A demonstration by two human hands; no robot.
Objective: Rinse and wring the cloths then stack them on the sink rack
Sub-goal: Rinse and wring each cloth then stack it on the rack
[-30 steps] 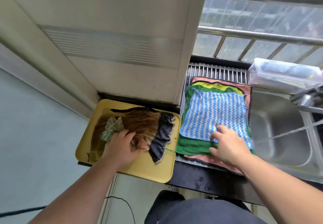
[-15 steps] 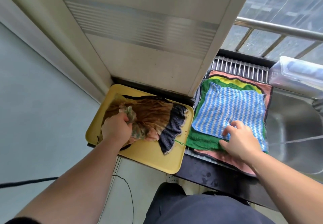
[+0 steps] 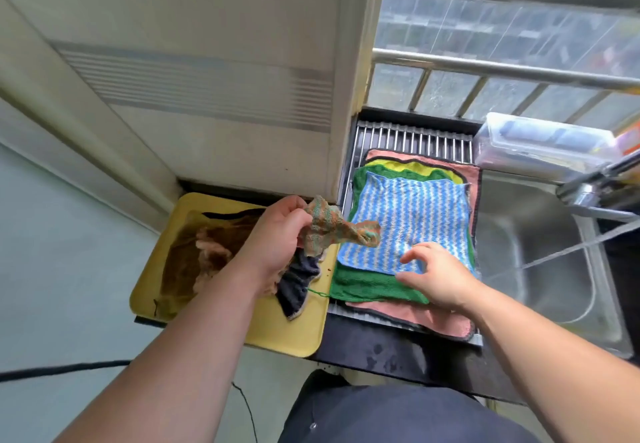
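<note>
My left hand [image 3: 277, 235] grips a crumpled green-and-orange cloth [image 3: 332, 229], lifted off the yellow tray [image 3: 277, 332] and hanging toward the rack. Brown cloths [image 3: 194, 255] and a dark navy cloth [image 3: 298, 280] still lie on the tray. On the metal sink rack [image 3: 412, 136] several cloths lie stacked flat: a blue-and-white striped cloth [image 3: 419, 221] on top, then a green cloth [image 3: 363, 283], a yellow cloth [image 3: 412, 167] and a pink cloth [image 3: 426, 318]. My right hand [image 3: 436, 273] hovers with loosely spread fingers at the front edge of the striped cloth.
The steel sink basin [image 3: 540, 262] lies right of the rack, with a faucet [image 3: 595, 190] and a thin water stream over it. A clear plastic box [image 3: 540, 145] sits behind the sink. A cabinet wall [image 3: 214, 96] rises behind the tray. A black cable [image 3: 62, 370] crosses the floor.
My left hand has closed on the green-and-orange cloth and lifted it from the tray toward the rack. My right hand has eased off the striped cloth.
</note>
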